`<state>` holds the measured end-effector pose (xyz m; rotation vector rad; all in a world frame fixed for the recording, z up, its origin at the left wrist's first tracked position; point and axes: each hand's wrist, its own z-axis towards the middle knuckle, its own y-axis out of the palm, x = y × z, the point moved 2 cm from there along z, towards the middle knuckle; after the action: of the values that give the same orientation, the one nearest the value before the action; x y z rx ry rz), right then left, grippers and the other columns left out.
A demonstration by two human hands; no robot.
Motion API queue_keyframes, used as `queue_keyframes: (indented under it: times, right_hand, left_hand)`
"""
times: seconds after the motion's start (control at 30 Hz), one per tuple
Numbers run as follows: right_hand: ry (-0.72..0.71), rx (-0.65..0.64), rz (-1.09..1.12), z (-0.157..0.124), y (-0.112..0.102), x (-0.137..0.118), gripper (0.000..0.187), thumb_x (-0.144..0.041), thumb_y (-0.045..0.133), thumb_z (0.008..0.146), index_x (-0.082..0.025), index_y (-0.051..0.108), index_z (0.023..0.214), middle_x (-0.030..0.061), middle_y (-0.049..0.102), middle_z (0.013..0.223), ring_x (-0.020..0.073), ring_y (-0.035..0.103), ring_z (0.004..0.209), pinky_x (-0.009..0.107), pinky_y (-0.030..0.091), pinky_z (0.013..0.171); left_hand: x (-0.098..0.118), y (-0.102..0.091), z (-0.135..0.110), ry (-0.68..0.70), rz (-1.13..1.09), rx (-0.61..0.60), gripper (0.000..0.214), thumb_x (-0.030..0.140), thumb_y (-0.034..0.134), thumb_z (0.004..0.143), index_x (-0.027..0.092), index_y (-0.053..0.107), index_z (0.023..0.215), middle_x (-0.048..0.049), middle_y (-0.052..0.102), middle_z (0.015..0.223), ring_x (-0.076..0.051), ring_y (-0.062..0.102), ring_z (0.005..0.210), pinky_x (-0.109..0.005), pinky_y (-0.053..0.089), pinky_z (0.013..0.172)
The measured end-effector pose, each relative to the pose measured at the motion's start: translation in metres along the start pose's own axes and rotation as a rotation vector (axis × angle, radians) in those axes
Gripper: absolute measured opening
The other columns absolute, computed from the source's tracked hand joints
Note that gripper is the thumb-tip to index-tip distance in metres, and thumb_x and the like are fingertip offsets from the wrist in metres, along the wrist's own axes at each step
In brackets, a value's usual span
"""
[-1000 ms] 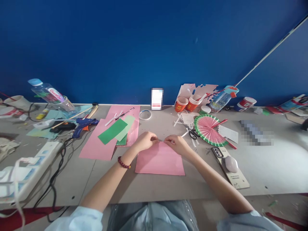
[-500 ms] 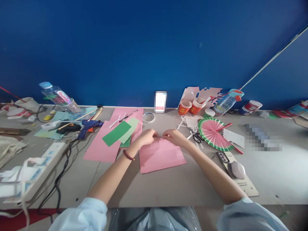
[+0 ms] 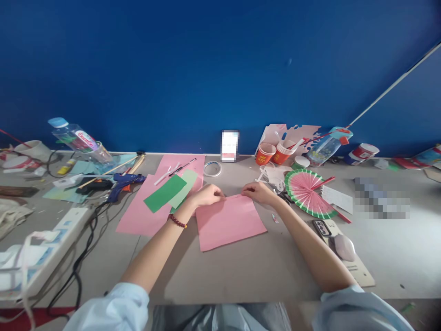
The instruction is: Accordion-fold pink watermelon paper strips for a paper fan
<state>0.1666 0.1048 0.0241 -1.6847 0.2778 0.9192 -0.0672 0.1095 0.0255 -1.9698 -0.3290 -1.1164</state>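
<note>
A pink paper sheet (image 3: 229, 223) lies flat on the grey table (image 3: 241, 271) in front of me. My left hand (image 3: 206, 195), with a dark red bead bracelet on its wrist, pinches the sheet's far edge at the left. My right hand (image 3: 257, 191) pinches the same far edge at the right. A narrow fold runs along that edge between the two hands. Both hands have their fingers curled and closed on the paper.
A larger pink sheet (image 3: 144, 211) with green paper strips (image 3: 165, 193) lies to the left. A blue glue gun (image 3: 120, 181), power strip (image 3: 44, 248) and cables sit further left. A watermelon paper fan (image 3: 306, 188), scissors, red cups (image 3: 272, 153), tape roll (image 3: 212, 168) and a phone (image 3: 336, 239) are at the right.
My two hands have moved apart along the sheet's far edge, the right one sliding rightward. The sheet has shifted slightly; the camera view has drifted a little.
</note>
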Motion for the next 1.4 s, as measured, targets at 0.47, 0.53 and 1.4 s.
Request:
queue_keyframes:
  times: [0.47,0.53,1.4]
  right_hand:
    - [-0.054,0.016,0.023,0.000,-0.001,0.005,0.018,-0.028,0.054,0.079,-0.018,0.068,0.076,0.0016,0.066,0.075,0.0142,0.057,0.070,0.023,0.040,0.065]
    - [-0.045,-0.002,-0.014,-0.001,-0.005,0.005,0.019,-0.030,0.053,0.080,-0.018,0.068,0.077,0.0012,0.065,0.073,0.0139,0.056,0.068,0.023,0.039,0.064]
    - [0.157,-0.097,0.409,-0.012,-0.033,0.029,0.034,-0.046,0.061,0.075,-0.014,0.065,0.087,-0.0028,0.053,0.058,0.0080,0.046,0.051,0.021,0.035,0.048]
  left_hand:
    - [0.008,-0.005,-0.007,-0.033,-0.087,-0.047,0.027,0.036,0.064,0.076,0.012,0.072,0.086,-0.0083,0.073,0.093,-0.021,0.064,0.085,-0.025,0.046,0.067]
    - [0.010,-0.009,-0.009,-0.034,-0.080,-0.062,0.025,0.033,0.065,0.075,0.013,0.071,0.089,-0.0085,0.073,0.097,-0.022,0.064,0.089,-0.027,0.047,0.072]
    - [0.009,-0.044,-0.026,0.010,0.082,0.057,0.019,0.019,0.059,0.075,0.018,0.071,0.089,-0.0053,0.073,0.094,-0.020,0.067,0.090,-0.027,0.049,0.079]
